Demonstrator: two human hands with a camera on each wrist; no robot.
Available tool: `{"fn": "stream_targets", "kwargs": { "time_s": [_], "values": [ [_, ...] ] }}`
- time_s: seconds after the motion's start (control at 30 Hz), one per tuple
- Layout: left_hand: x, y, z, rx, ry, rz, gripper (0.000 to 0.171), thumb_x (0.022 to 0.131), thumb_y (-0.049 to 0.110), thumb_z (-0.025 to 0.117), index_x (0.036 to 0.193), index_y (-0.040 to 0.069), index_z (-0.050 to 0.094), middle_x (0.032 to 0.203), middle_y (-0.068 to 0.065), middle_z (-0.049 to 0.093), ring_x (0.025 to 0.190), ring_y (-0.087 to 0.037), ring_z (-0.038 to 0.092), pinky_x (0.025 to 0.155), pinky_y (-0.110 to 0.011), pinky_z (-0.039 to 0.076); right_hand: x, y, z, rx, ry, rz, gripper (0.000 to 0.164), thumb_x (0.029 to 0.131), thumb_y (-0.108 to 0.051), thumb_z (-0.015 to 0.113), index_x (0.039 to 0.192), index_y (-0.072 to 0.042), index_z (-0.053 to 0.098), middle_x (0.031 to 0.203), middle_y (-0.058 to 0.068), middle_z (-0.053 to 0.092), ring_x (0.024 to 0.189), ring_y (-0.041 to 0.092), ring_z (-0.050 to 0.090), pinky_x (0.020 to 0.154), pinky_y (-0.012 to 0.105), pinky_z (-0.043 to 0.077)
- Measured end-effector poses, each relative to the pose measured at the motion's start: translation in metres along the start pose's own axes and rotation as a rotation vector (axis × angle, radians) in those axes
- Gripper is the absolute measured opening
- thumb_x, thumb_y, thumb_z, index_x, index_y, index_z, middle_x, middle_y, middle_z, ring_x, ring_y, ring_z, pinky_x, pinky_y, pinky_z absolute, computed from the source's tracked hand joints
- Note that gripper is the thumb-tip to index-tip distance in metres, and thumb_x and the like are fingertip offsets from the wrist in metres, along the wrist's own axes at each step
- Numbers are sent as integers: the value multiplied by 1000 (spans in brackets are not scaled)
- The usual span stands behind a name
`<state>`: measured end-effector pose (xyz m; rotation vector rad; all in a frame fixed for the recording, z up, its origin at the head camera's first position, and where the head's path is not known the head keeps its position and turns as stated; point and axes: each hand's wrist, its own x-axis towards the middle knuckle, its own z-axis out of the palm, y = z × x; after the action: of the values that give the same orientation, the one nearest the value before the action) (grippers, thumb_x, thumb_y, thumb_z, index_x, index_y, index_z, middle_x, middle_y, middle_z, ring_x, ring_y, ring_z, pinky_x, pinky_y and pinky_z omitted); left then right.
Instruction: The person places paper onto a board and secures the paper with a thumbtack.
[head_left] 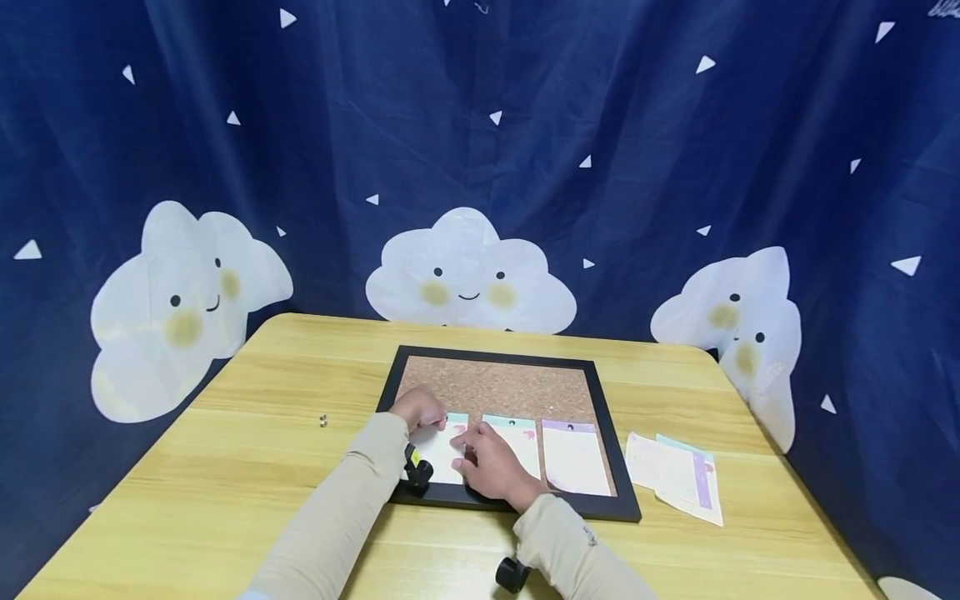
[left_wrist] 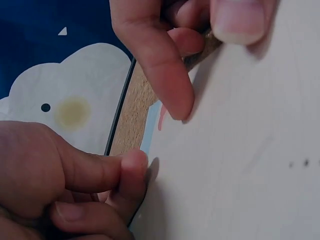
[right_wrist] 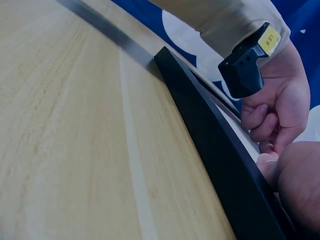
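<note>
A cork board (head_left: pixel 498 387) in a black frame lies on the table, bearing three paper notes side by side. My left hand (head_left: pixel 420 408) pinches thumb and finger together at the blue top edge of the left note (head_left: pixel 447 472); whatever small thing sits between the fingertips is hidden. With index finger extended, my right hand (head_left: pixel 497 467) touches the same note near its pink mark, its palm over the bottom of the middle note (head_left: pixel 528 450). One tack (head_left: pixel 512 423) shows at that note's top, another tack (head_left: pixel 571 427) on the purple-topped right note (head_left: pixel 574 462).
Several small shiny pieces (head_left: pixel 323 421) lie on the wooden table (head_left: pixel 247 467) left of the board. Overlapping loose notes (head_left: pixel 671 475) rest to its right. The raised black frame (right_wrist: pixel 210 130) borders the cork. A dark blue curtain (head_left: pixel 465 125) hangs behind.
</note>
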<state>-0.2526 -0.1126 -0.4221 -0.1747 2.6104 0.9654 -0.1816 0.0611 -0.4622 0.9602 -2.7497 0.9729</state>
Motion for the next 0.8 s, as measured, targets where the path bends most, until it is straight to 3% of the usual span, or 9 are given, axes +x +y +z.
{"fn": "stream_targets", "kwargs": {
  "time_s": [0.2, 0.43, 0.6, 0.7, 0.8],
  "values": [
    [-1, -2, 0, -50, 18, -5, 9, 73, 1, 67, 65, 2, 65, 59, -5, 43, 46, -14, 32, 42, -25, 27, 0, 0, 0, 5, -10, 14, 25, 89, -13, 70, 113, -4, 68, 93, -1, 51, 78, 10, 44, 69, 25, 42],
    [-3, 0, -1, -58, 30, -16, 11, 76, 1, 65, 64, 1, 66, 54, 0, 35, 44, -12, 29, 41, -24, 24, 0, -1, 0, 15, -15, 19, 25, 89, -13, 70, 113, -4, 68, 92, 0, 50, 77, 10, 43, 68, 25, 42],
    [-3, 3, 1, -44, 45, -38, 5, 78, 0, 63, 79, -3, 67, 53, 0, 34, 42, -11, 28, 41, -23, 24, 0, -1, 1, 13, -11, 13, 25, 89, -12, 70, 112, -4, 68, 94, 0, 52, 77, 10, 43, 69, 26, 42],
    [-4, 5, 3, -28, 49, -53, 10, 83, 1, 60, 87, -5, 66, 54, -1, 36, 42, -10, 29, 41, -23, 25, 0, -1, 1, 6, -8, 2, 24, 89, -12, 70, 112, -4, 68, 93, 1, 52, 78, 11, 43, 70, 26, 43],
    [-4, 7, 3, -6, 50, -48, 11, 85, 2, 57, 87, -5, 65, 54, -2, 37, 42, -11, 30, 41, -24, 26, 1, -1, 0, -5, -2, 0, 24, 88, -12, 71, 111, -4, 69, 94, 1, 52, 79, 11, 45, 71, 26, 44]
  ]
}}
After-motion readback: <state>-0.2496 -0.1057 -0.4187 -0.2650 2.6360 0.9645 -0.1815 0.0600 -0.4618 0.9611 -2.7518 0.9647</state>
